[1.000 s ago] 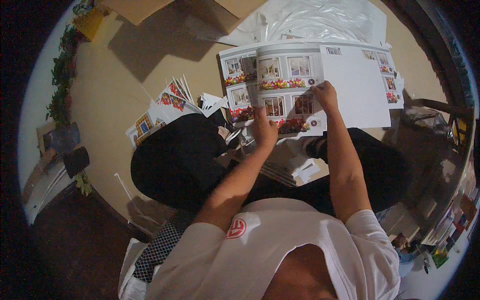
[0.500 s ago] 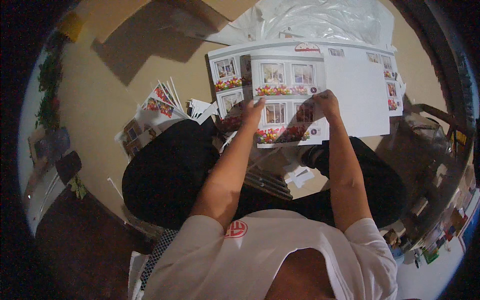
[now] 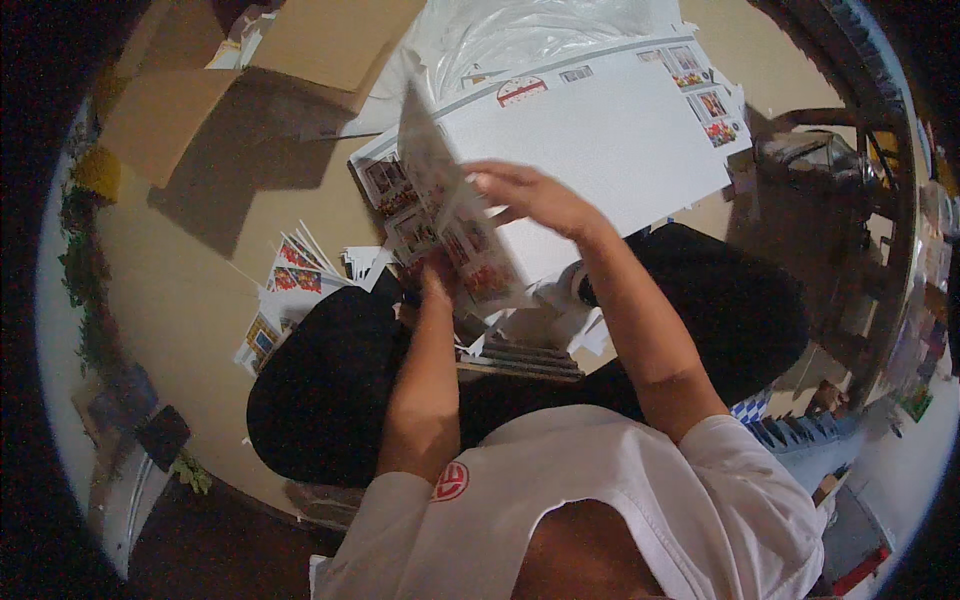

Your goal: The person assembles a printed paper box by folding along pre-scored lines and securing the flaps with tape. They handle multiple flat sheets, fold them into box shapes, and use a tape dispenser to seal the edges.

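A printed sheet (image 3: 470, 245) with windows and flower boxes is tilted up on edge, blurred by motion. My left hand (image 3: 436, 277) grips it low at its left side, part of the fingers hidden behind it. Close to the sheet's right face is my right hand (image 3: 535, 200), its fingers stretched out and apart; whether they touch the sheet is hard to tell. Beneath lies a large board (image 3: 600, 150), mostly bare white, with printed windows along its far edge and right end. More window print (image 3: 385, 185) shows left of the raised sheet.
Cut strips and flower-printed pieces (image 3: 298, 270) lie to the left, near my knee. An open cardboard box (image 3: 320, 45) stands at the far left beside crumpled clear plastic (image 3: 530, 35). White scraps (image 3: 590, 335) lie between my legs. A dark-framed piece of furniture (image 3: 830, 130) stands right.
The printed sheet has swung from lying flat to standing on edge, toward the left. My right hand has left its edge and opened. The white board below is more exposed.
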Tool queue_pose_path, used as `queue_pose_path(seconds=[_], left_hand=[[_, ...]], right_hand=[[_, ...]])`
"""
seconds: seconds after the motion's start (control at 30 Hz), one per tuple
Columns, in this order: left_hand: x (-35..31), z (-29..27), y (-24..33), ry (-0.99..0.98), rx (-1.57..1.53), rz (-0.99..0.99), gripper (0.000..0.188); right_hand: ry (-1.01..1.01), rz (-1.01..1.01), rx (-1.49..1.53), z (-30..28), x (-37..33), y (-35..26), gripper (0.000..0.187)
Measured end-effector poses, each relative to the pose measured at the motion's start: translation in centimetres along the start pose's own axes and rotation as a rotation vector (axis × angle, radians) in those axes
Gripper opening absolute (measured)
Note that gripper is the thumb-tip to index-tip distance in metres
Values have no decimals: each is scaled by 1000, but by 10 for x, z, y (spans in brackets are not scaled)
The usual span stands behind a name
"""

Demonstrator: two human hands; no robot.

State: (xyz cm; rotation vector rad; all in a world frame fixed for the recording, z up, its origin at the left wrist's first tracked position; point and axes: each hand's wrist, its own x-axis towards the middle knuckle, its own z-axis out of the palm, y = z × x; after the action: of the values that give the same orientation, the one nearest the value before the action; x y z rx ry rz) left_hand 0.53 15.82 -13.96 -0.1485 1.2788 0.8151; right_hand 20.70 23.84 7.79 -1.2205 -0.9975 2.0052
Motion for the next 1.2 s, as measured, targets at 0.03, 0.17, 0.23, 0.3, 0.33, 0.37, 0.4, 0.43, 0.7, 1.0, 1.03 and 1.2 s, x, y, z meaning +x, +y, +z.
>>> queue_pose_path(seconds=[0.03, 0.17, 0.23, 0.3, 0.33, 0.37, 0.4, 0.43, 0.7, 1.0, 1.03, 1.2], left_hand=[[-7, 2, 1, -39, -13, 1, 49], [-26, 3, 4, -153, -69, 67, 50], [-28, 0, 0, -192, -92, 104, 51], [-28, -2, -5, -247, -94, 167, 52], [-28, -4, -8, -285, -73, 214, 52], [-27, -5, -11, -338, -30, 276, 53], [-26, -6, -14, -408, 84, 376, 53], [-27, -2, -14, -472, 192, 483, 53], [-83, 32, -5, -139, -296, 352, 37], [-278, 118, 34, 84, 1272, 2009, 55], [-288, 126, 43, -55, 1424, 1985, 48], [-305, 150, 81, -293, 1817, 1457, 23]], right_hand=[[-105, -2, -13, 4, 2, 16, 52], [155, -192, -871, -13, -17, 93, 55], [377, -147, -1327, -37, -33, 147, 65], [433, 12, -1511, -48, -54, 173, 74], [414, 70, -1564, -48, -65, 176, 76], [393, 129, -1616, -46, -71, 180, 77], [429, 36, -1600, -42, -76, 184, 72], [469, -58, -1582, -38, -78, 182, 67], [606, -441, -1397, -39, -82, 163, 26], [296, -670, -1455, -19, -124, 18, 10], [272, -682, -1451, -13, -128, 8, 11], [127, -721, -1324, 7, -162, -53, 21]])
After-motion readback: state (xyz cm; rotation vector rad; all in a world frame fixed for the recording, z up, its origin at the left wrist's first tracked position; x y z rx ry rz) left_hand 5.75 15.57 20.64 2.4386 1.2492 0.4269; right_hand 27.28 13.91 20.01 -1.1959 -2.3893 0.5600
